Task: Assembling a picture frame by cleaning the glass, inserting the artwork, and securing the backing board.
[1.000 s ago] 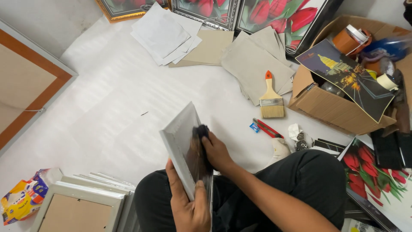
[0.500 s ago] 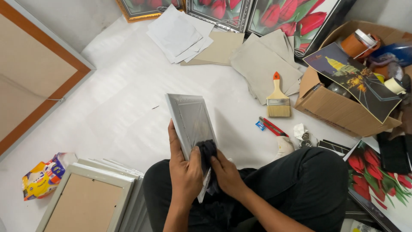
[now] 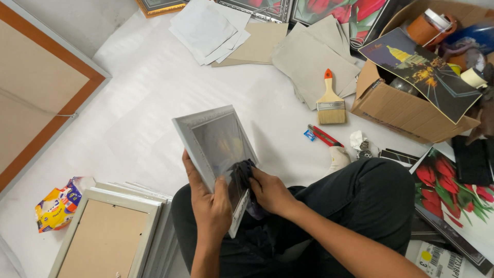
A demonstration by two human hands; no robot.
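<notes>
I sit on a white floor with a small silver picture frame (image 3: 216, 141) held up over my lap. My left hand (image 3: 210, 203) grips the frame's lower left edge, thumb on the front. My right hand (image 3: 270, 191) presses a dark cloth (image 3: 241, 175) against the lower part of the glass. The glass faces me and shows a dim yellowish reflection. My black trousers (image 3: 360, 206) fill the lower right.
A stack of pale frames (image 3: 110, 234) lies face down at lower left beside a colourful snack bag (image 3: 56, 206). A paintbrush (image 3: 330, 100), a red cutter (image 3: 323, 135), grey boards (image 3: 314, 59), a full cardboard box (image 3: 411, 110) and tulip prints (image 3: 455, 190) lie to the right.
The frame has turned from edge-on to face me and tilted flatter. My right hand with the cloth has slid from the frame's upper part down to its lower glass.
</notes>
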